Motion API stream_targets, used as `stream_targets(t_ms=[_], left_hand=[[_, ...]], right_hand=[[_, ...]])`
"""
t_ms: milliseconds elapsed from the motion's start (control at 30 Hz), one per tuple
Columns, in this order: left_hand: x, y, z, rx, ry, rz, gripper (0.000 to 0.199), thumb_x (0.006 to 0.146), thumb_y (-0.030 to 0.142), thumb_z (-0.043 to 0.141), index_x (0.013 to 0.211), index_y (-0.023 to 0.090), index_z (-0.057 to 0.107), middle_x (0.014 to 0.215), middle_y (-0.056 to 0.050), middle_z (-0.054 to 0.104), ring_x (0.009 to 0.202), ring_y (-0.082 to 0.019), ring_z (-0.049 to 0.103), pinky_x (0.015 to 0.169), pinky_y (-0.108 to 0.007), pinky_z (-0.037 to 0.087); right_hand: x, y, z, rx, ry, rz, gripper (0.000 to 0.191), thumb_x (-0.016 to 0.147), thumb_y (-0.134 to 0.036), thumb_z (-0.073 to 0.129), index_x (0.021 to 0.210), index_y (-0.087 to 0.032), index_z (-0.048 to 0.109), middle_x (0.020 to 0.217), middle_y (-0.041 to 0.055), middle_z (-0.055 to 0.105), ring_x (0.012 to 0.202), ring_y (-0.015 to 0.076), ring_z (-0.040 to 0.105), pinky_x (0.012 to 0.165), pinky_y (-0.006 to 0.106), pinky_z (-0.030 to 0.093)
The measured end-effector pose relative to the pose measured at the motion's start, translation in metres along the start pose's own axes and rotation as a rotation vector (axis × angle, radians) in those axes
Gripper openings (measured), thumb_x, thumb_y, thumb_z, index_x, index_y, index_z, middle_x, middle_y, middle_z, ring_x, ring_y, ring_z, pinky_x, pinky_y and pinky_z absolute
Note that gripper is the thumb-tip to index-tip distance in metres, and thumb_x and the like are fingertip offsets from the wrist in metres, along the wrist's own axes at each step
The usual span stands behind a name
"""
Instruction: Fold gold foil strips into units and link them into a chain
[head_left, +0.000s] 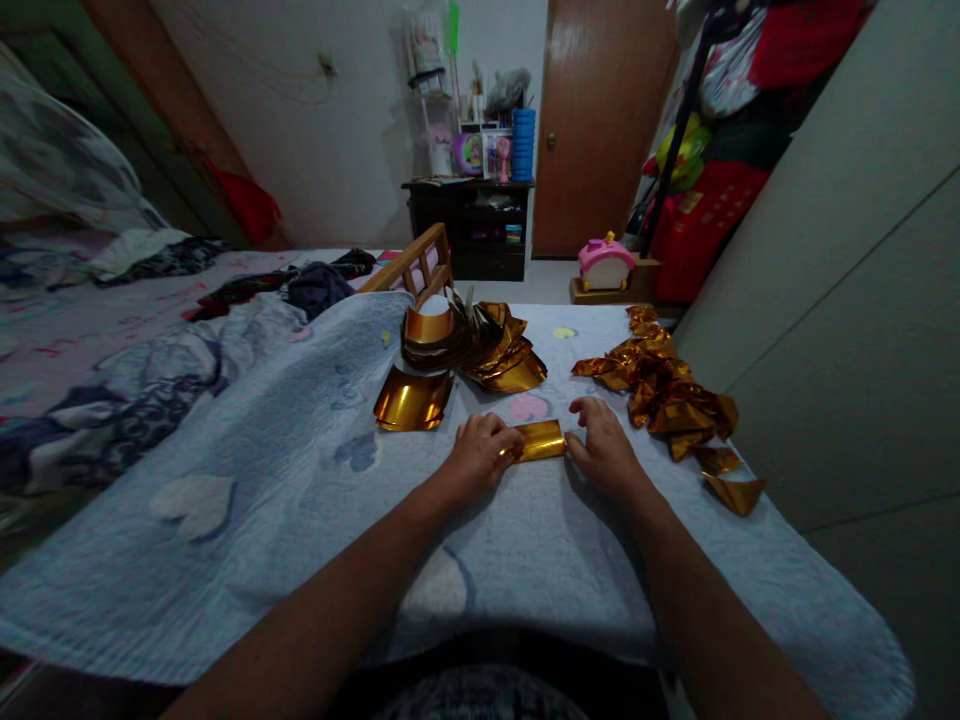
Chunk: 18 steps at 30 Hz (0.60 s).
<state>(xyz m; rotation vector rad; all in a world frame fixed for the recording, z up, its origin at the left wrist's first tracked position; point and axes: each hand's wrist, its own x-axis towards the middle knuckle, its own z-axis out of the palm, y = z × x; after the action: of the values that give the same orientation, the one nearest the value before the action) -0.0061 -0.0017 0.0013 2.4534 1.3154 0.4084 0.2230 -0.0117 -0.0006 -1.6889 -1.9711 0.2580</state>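
Note:
A small gold foil piece [541, 441], rolled or folded into a narrow strip, lies on the blue cloth. My left hand [484, 450] grips its left end, fingers pressed together over it. At the right end of the strip is my right hand [600, 445], thumb close to the edge and index finger raised apart. Flat gold foil sheets [412, 398] lie behind my left hand, beside a fanned stack of gold foil [506, 350]. To the right sits a pile of folded gold foil pieces [675, 400].
The blue cloth [300, 540] covers the work surface. Behind it stand a wooden rail [420, 260] and a pink toy case [606, 265] on a box. A bed with clothes [319, 288] is at the left, a pale cabinet [847, 300] at the right.

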Motion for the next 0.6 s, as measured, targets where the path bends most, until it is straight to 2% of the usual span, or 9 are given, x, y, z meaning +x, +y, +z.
stream_targets(t_ms=[100, 200, 300, 400, 600], left_hand=[[0.001, -0.004, 0.003, -0.028, -0.012, 0.104, 0.021, 0.096, 0.021, 0.053, 0.108, 0.025, 0.07, 0.108, -0.007, 0.061, 0.102, -0.023, 0.051, 0.09, -0.037, 0.04], [0.002, -0.005, 0.004, -0.054, -0.029, 0.154, 0.019, 0.097, 0.021, 0.052, 0.108, 0.021, 0.067, 0.107, -0.007, 0.062, 0.1, -0.022, 0.054, 0.092, -0.036, 0.042], [0.001, -0.003, 0.001, -0.053, -0.042, 0.14, 0.021, 0.092, 0.029, 0.063, 0.112, 0.02, 0.065, 0.108, -0.007, 0.061, 0.102, -0.023, 0.055, 0.092, -0.037, 0.043], [0.001, 0.0, -0.001, -0.058, -0.035, 0.114, 0.027, 0.088, 0.035, 0.07, 0.11, 0.02, 0.065, 0.106, -0.006, 0.061, 0.101, -0.024, 0.055, 0.09, -0.036, 0.044], [0.005, -0.003, 0.001, -0.078, 0.047, 0.096, 0.015, 0.091, 0.026, 0.066, 0.104, 0.02, 0.072, 0.094, -0.005, 0.062, 0.093, -0.021, 0.058, 0.083, -0.033, 0.045]], right_hand=[[-0.001, -0.008, 0.0, 0.063, -0.059, -0.155, 0.015, 0.083, -0.014, 0.056, 0.096, -0.02, 0.061, 0.101, 0.0089, 0.058, 0.099, 0.0244, 0.052, 0.087, 0.035, 0.04], [-0.004, -0.013, 0.003, 0.035, -0.181, -0.224, 0.013, 0.083, -0.019, 0.063, 0.096, -0.02, 0.064, 0.104, 0.0078, 0.059, 0.099, 0.0235, 0.051, 0.086, 0.035, 0.038], [-0.004, -0.013, 0.006, 0.006, -0.251, -0.236, 0.014, 0.087, -0.023, 0.065, 0.101, -0.02, 0.067, 0.106, 0.0072, 0.061, 0.099, 0.0228, 0.05, 0.087, 0.035, 0.036], [-0.002, -0.013, 0.008, -0.024, -0.26, -0.215, 0.011, 0.091, -0.024, 0.064, 0.1, -0.02, 0.069, 0.104, 0.0068, 0.063, 0.098, 0.0223, 0.05, 0.084, 0.034, 0.034], [0.002, -0.018, 0.008, -0.051, -0.237, -0.205, 0.016, 0.099, -0.024, 0.056, 0.1, -0.019, 0.071, 0.1, 0.0068, 0.066, 0.096, 0.0215, 0.053, 0.082, 0.034, 0.033]])
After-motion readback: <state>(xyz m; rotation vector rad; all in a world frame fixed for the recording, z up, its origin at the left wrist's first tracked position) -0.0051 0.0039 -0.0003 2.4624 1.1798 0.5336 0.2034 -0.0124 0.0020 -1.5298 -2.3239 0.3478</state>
